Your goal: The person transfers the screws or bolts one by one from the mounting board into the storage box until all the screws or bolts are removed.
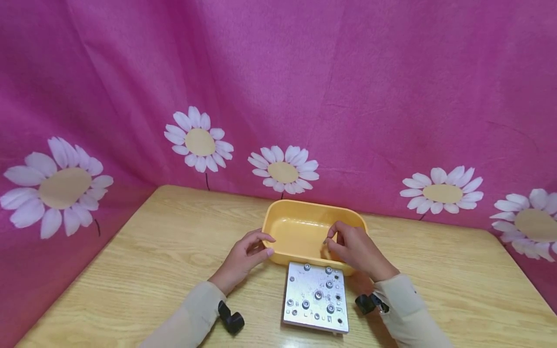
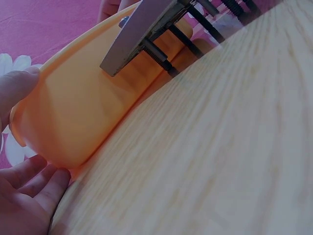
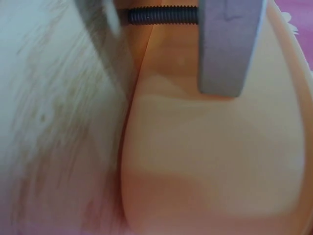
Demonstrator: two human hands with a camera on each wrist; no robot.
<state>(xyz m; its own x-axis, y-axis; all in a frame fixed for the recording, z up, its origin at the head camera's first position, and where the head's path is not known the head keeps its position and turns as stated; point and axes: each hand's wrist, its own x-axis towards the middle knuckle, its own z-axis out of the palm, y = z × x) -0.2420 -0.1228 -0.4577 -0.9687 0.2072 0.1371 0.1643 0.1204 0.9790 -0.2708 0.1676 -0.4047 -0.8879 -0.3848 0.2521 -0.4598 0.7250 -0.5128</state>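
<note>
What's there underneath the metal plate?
Dark threaded shafts run from the metal plate down toward the wooden tabletop. From above, the plate covers the tabletop beneath it; the middle of its underside is hidden.

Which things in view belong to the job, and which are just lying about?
Likely in the job:
yellow tray, held at one end by the left grip
tiny piece, unidentifiable, pinched in the right grip
metal plate with bolts

Just there:
wooden table
pink flowered cloth
black wrist devices
</note>
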